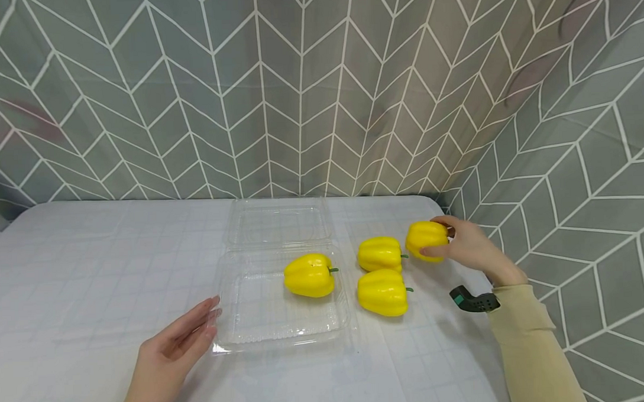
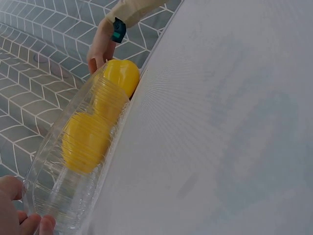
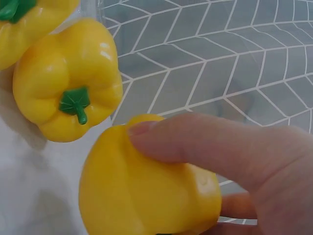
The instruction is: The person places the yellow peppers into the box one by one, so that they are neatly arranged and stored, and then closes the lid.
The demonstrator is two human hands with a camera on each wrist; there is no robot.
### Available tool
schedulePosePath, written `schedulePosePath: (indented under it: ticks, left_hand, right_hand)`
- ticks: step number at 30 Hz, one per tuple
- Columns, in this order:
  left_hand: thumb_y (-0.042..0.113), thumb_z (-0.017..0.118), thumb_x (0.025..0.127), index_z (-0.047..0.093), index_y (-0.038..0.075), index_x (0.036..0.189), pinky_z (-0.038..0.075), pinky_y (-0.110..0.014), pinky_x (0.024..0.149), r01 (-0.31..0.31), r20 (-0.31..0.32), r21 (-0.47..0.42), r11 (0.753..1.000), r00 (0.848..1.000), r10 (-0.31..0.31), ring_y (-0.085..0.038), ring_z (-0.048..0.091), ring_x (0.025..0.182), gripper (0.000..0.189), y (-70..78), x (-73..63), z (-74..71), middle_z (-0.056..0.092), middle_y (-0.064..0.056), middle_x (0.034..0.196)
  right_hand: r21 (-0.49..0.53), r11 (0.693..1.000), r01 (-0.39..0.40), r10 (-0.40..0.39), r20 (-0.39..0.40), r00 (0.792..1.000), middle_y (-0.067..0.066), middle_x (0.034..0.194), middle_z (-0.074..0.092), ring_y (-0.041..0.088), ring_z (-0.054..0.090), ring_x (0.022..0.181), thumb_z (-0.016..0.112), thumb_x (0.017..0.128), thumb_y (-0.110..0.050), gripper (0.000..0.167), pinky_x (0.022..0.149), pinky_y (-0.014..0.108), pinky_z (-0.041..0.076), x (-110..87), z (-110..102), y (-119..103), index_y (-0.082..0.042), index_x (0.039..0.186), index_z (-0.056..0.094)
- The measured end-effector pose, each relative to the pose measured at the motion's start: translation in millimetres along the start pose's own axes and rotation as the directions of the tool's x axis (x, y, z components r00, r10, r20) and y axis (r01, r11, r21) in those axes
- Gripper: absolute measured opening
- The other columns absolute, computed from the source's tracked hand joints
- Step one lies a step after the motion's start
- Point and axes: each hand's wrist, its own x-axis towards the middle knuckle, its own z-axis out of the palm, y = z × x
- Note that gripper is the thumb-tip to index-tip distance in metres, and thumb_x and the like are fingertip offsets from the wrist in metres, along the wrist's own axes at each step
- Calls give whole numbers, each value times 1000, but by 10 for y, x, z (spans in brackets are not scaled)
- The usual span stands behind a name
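Observation:
A clear plastic clamshell container (image 1: 240,310) lies on the table with its lid (image 1: 280,223) folded back. My left hand (image 1: 173,354) pinches the container's left rim between thumb and fingers, as the left wrist view also shows. Inside, toward the right, lies one yellow bell pepper (image 1: 310,276) with a green stem. At the far right, my right hand (image 1: 467,246) grips another yellow bell pepper (image 3: 146,186), thumb on one side and fingers round the other. Two more yellow peppers, a rear one (image 1: 379,254) and a front one (image 1: 382,292), rest between the container and that hand.
A white cloth covers the table (image 1: 106,279). Behind it and along the right hangs a grey curtain (image 1: 307,95) with white chevron lines. A dark band (image 1: 471,300) with a green patch is on the right wrist, by a beige sleeve.

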Motion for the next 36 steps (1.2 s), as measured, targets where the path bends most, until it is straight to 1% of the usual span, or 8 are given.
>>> schedulePosePath:
  ticks: [6, 9, 14, 19, 22, 26, 30, 36]
  left_hand:
    - [3, 67, 95, 55, 2, 140, 53, -17, 98, 34, 9, 94, 995, 999, -35, -7, 64, 119, 47, -13, 14, -22, 64, -10, 136]
    - [6, 68, 95, 55, 3, 141, 52, -18, 99, 53, 12, 104, 993, 998, -55, -6, 63, 121, 48, -8, 21, -24, 62, -14, 138]
    - [6, 68, 95, 55, 2, 141, 52, -18, 99, 52, 14, 102, 993, 998, -54, -6, 63, 121, 48, -1, 24, -21, 61, -16, 139]
    - [2, 67, 95, 56, 0, 139, 52, -17, 98, 27, 8, 87, 996, 1000, -28, -7, 64, 119, 46, -7, 13, -7, 64, -10, 136]
    - [-3, 66, 94, 56, -2, 138, 52, -16, 98, -5, 4, 60, 998, 1000, 5, -8, 65, 118, 46, 1, 6, 4, 65, -9, 134]
    - [-7, 65, 93, 56, -3, 137, 53, -16, 98, -37, -6, 53, 998, 999, 37, -9, 66, 117, 46, 10, 8, 18, 66, -7, 133]
    - [-7, 65, 93, 56, -3, 137, 52, -15, 98, -34, -7, 62, 997, 999, 35, -8, 66, 117, 46, 0, 10, 17, 66, -5, 133]
    - [-6, 66, 92, 57, -3, 137, 52, -15, 98, -25, -16, 55, 998, 1000, 26, -8, 66, 117, 46, -2, 0, 21, 67, -5, 132]
  right_hand:
    - [26, 999, 23, -21, -45, 999, 23, 135, 55, 39, 50, 120, 79, 82, -50, 92, 97, 57, 50, -31, -51, -45, 1, 147, 39]
    - [23, 999, 35, -33, -63, 997, 23, 133, 55, 38, 52, 117, 78, 83, -49, 91, 95, 55, 52, -52, -76, -76, 1, 147, 38]
    - [-12, 998, 69, -70, -107, 992, 21, 125, 60, 35, 55, 107, 78, 84, -49, 87, 81, 40, 54, -96, -103, -138, 1, 145, 42]
    - [-44, 995, 92, -98, -165, 981, 21, 118, 62, 34, 55, 100, 78, 84, -47, 84, 70, 30, 49, -149, -125, -209, 1, 144, 44]
    - [-43, 994, 98, -104, -175, 979, 21, 121, 62, 35, 56, 105, 78, 84, -48, 84, 72, 32, 51, -185, -137, -269, 0, 145, 44]
    - [-15, 994, 106, -107, -163, 981, 20, 129, 60, 38, 55, 116, 78, 84, -49, 86, 82, 43, 55, -227, -153, -378, -2, 147, 43]
    - [32, 992, 122, -116, -147, 982, 18, 135, 57, 41, 50, 127, 79, 83, -48, 87, 95, 55, 52, -255, -151, -508, -4, 148, 42]
    - [60, 987, 150, -142, -131, 981, 16, 136, 57, 41, 48, 132, 80, 83, -44, 84, 102, 59, 50, -291, -100, -650, -6, 148, 42]
